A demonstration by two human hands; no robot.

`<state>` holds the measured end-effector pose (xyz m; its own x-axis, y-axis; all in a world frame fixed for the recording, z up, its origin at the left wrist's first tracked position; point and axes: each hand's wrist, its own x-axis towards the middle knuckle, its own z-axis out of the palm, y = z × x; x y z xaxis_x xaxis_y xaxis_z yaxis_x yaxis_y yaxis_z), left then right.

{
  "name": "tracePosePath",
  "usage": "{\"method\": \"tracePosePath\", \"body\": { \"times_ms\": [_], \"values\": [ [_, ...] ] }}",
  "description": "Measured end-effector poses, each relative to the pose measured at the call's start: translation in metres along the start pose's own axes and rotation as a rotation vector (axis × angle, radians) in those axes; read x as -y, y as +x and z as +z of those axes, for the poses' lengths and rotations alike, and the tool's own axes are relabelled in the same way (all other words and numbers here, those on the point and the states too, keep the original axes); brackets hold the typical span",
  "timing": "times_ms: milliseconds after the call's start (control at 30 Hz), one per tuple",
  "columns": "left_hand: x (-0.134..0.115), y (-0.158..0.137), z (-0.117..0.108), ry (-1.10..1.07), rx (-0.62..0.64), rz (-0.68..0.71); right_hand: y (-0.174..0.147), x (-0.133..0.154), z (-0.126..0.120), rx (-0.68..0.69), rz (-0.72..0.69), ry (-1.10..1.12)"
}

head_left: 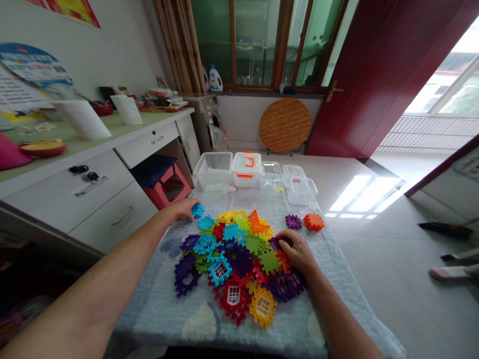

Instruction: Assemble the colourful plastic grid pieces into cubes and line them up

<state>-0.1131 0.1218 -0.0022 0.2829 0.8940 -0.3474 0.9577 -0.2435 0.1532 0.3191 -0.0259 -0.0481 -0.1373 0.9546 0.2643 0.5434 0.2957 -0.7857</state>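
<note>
A heap of toothed plastic building tiles in several colours lies in the middle of the cloth-covered table. At the heap's far left, my left hand [188, 208] is closed on a blue building tile [198, 211]; another blue tile [206, 222] lies just below it. My right hand [298, 250] is at the heap's right side, its fingers curled around the edge of a purple building tile [275, 244], partly hidden by the hand. A green tile [270, 262] lies close to those fingers. Apart from the heap, a purple tile [293, 222] and an orange stack of tiles [314, 222] sit at the right.
Along the table's far edge stand an open clear bin [214, 172], a lidded clear box [247, 169] with orange clips, and small clear containers [299, 185]. A counter [157, 122] with drawers runs along the left, a red stool [164, 182] beside it.
</note>
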Motion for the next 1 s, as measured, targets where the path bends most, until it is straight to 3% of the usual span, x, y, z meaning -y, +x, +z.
{"method": "tracePosePath", "body": {
  "times_ms": [1000],
  "values": [
    [0.011, -0.003, -0.001, -0.194, -0.04, -0.007, 0.0, 0.0, -0.001, 0.008, -0.01, -0.003]
  ]
}}
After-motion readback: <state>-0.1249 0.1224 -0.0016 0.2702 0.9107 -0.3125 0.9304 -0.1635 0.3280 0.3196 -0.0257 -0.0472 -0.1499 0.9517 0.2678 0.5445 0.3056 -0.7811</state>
